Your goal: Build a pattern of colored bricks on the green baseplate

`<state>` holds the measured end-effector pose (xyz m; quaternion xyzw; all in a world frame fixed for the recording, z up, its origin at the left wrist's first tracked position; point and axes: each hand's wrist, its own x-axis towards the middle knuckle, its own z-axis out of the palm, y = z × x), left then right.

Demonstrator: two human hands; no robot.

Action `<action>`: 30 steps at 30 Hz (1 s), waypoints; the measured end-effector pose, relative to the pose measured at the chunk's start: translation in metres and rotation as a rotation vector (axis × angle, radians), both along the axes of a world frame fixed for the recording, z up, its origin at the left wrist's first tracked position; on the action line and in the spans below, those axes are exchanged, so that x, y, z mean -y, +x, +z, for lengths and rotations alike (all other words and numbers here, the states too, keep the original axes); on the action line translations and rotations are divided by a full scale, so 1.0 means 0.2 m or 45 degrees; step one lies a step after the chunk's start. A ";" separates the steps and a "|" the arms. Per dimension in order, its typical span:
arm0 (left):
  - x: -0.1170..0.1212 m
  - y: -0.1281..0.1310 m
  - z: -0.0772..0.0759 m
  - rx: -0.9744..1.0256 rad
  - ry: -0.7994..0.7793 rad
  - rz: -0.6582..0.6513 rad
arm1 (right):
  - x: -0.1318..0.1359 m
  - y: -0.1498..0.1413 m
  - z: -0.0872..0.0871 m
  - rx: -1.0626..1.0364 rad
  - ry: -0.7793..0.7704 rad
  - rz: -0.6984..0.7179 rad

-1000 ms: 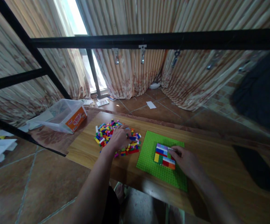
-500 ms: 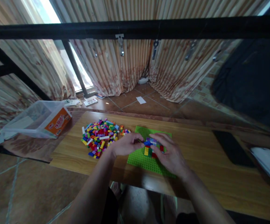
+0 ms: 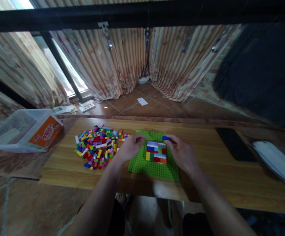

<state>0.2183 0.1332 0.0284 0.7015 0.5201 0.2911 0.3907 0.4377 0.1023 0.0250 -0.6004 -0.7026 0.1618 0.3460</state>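
I'm watching a square, studded green plastic baseplate (image 3: 137,166).
At ten o'clock my left hand (image 3: 132,147) curls, contents unclear; at three my right hand (image 3: 183,153) clamps a brick. Between: a rectangular multicoloured plastic-brick patchwork (image 3: 156,152). At one, seemingly end-held to leave its length exposed, that oblong, plain blue plastic brick (image 3: 166,138).

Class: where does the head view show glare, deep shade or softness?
Head view: glare whitens the upper-left window, and the table shines at its near edge. Head view: the dark shape, far right, shows little detail. Head view: the loose bricks look slightly soft.
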 end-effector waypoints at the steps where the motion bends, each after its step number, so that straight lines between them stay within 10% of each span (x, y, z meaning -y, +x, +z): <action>1: 0.00 0.01 -0.02 -0.026 0.007 0.030 | -0.01 0.02 0.00 0.006 -0.031 -0.040; 30: 0.05 0.04 0.01 -0.236 -0.078 -0.370 | -0.04 0.01 -0.04 -0.055 -0.108 0.011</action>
